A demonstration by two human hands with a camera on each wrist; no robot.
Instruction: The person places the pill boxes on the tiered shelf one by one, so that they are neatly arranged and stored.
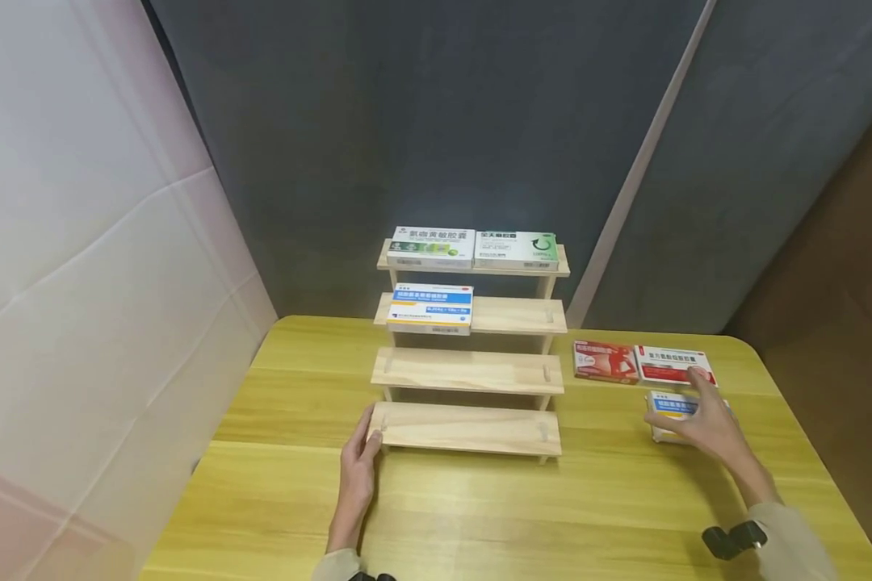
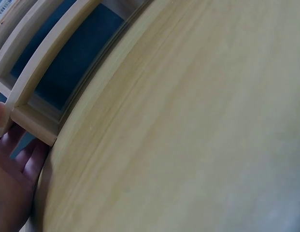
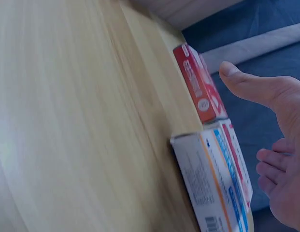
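Note:
My left hand grips the left end of the lowest step of a four-step wooden display rack, with the thumb at the step's front edge and the fingers along its side. Over at the right, my right hand hovers with spread thumb and fingers above a white, blue and yellow medicine box. In the right wrist view the thumb stands well apart from this box. A red medicine box and a white-and-red one lie just behind it, side by side.
Two white-and-green medicine boxes occupy the rack's top step. A white-and-blue box lies on the left of the second step. Behind the wooden table hangs a dark curtain; a pale panel borders the left.

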